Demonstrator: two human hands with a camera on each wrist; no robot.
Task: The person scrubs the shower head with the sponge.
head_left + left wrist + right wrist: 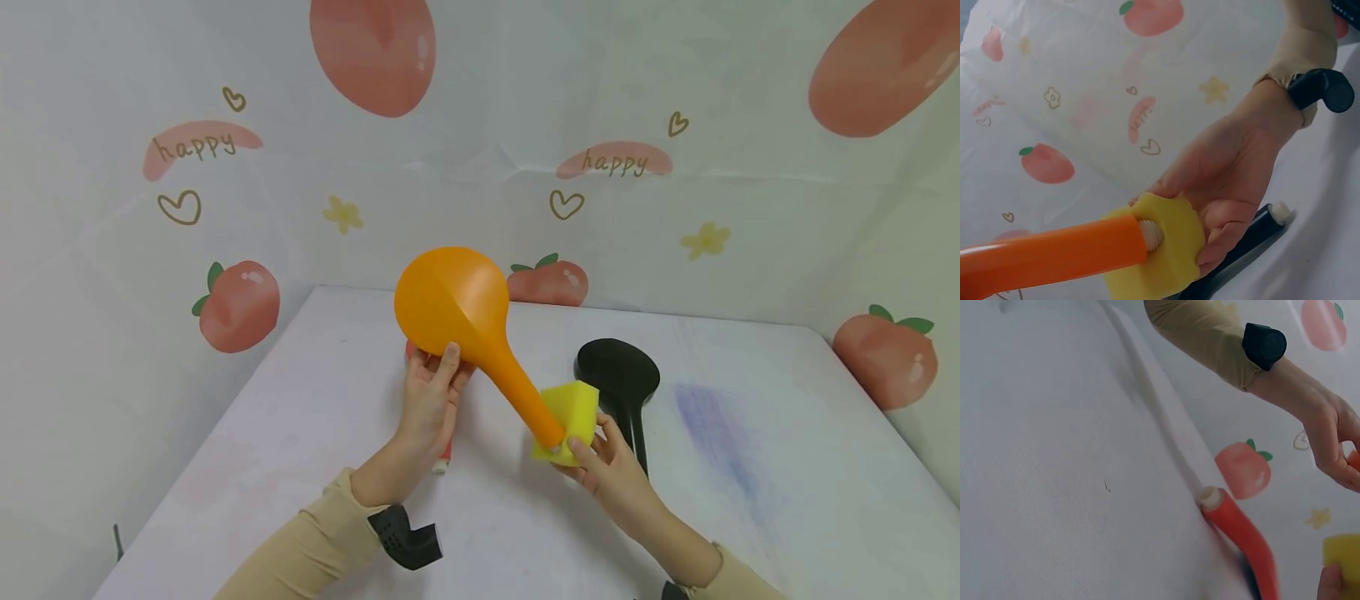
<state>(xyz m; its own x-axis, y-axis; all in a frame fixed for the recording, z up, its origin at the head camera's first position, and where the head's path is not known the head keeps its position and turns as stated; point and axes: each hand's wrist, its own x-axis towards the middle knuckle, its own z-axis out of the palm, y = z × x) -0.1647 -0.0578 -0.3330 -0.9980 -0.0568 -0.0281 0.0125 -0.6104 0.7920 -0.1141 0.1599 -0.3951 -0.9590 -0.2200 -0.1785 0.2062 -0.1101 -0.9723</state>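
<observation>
A large orange plastic ladle point(453, 296) is held up over the table, its round bowl toward the back and its handle slanting down to the right. My left hand point(427, 400) grips the bowl's lower edge, thumb on the near face and fingers behind. With thumb and fingers my right hand point(615, 475) holds a yellow sponge point(581, 408) around the tip of the handle. In the left wrist view, a pale threaded end point(1150, 234) sticks out of the orange handle against the sponge point(1172, 262).
On the white table point(322, 367), a black ladle point(618, 371) lies behind the right hand. Beneath the left hand lies a red handle point(1247, 534) with a pale tip, its other end hidden. A printed sheet point(465, 167) hangs behind the table.
</observation>
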